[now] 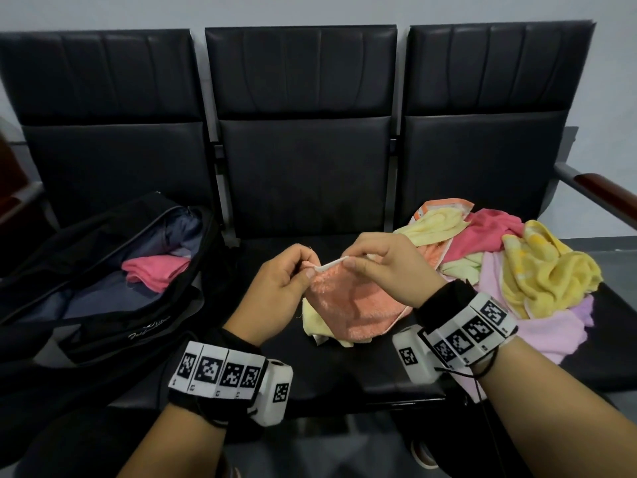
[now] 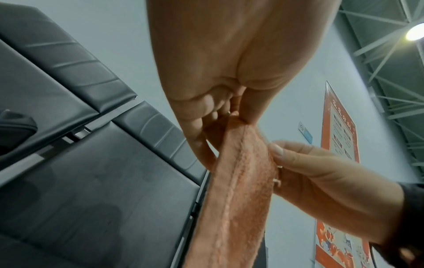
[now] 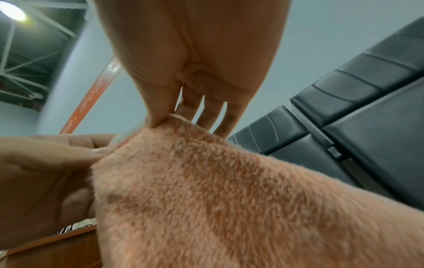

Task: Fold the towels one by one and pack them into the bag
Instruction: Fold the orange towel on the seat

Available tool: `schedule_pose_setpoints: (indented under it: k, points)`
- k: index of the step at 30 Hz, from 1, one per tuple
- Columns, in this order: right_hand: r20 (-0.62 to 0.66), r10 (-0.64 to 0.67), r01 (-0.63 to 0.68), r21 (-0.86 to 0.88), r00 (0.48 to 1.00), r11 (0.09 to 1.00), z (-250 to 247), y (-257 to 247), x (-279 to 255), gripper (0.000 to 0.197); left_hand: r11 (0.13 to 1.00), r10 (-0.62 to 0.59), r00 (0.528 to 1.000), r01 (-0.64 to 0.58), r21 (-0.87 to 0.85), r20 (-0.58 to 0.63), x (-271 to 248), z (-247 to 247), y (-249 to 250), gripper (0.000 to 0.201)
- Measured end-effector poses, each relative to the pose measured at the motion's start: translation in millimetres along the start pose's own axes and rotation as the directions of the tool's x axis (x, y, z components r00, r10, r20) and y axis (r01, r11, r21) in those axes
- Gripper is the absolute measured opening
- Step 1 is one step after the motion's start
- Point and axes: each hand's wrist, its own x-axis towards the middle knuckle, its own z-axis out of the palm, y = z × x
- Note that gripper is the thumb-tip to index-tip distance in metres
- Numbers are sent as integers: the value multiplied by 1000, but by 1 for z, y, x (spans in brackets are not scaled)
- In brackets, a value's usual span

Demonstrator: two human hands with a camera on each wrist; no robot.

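Note:
A peach-orange towel [image 1: 348,305] hangs over the middle seat, held up by its top edge. My left hand [image 1: 303,269] pinches one end of that edge, and my right hand [image 1: 355,262] pinches it a little to the right. The left wrist view shows the towel [image 2: 238,190] hanging from my left hand [image 2: 238,116], with my right hand [image 2: 275,154] beside it. In the right wrist view my right hand [image 3: 160,123] pinches the fluffy towel [image 3: 218,190]. An open black bag [image 1: 103,270] lies on the left seat with a folded pink towel [image 1: 155,270] inside.
A loose pile of towels [image 1: 510,267], yellow, pink, lilac and pale green, covers the right seat. A pale yellow cloth [image 1: 315,322] lies under the held towel. Black seat backs [image 1: 303,132] rise behind. An armrest [image 1: 599,191] juts out at the right.

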Motion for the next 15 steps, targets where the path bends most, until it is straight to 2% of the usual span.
schedule_pose_setpoints:
  k: [2,4,6,10,13,15]
  points:
    - [-14,-56,55,-69,998,996,1,-4,4,4,1000,4,999,-4,5,-53,0,-1,2,17]
    - [56,-67,74,-135,996,988,6,-2,7,2,1000,18,993,-20,-20,-118,2,-3,4,16]
    - [135,-45,71,-194,990,978,11,7,5,4,999,43,987,-47,-25,-154,3,-6,6,17]
    - [160,22,27,-292,987,956,4,36,-3,5,994,72,968,-90,-61,-242,0,-19,2,11]
    - [174,123,-29,-463,977,886,-8,59,-11,13,978,2,922,-82,-190,-386,-1,-39,-7,13]
    - [128,201,-93,-571,971,815,-16,69,-19,12,962,-62,861,-83,-260,-505,0,-58,-14,15]
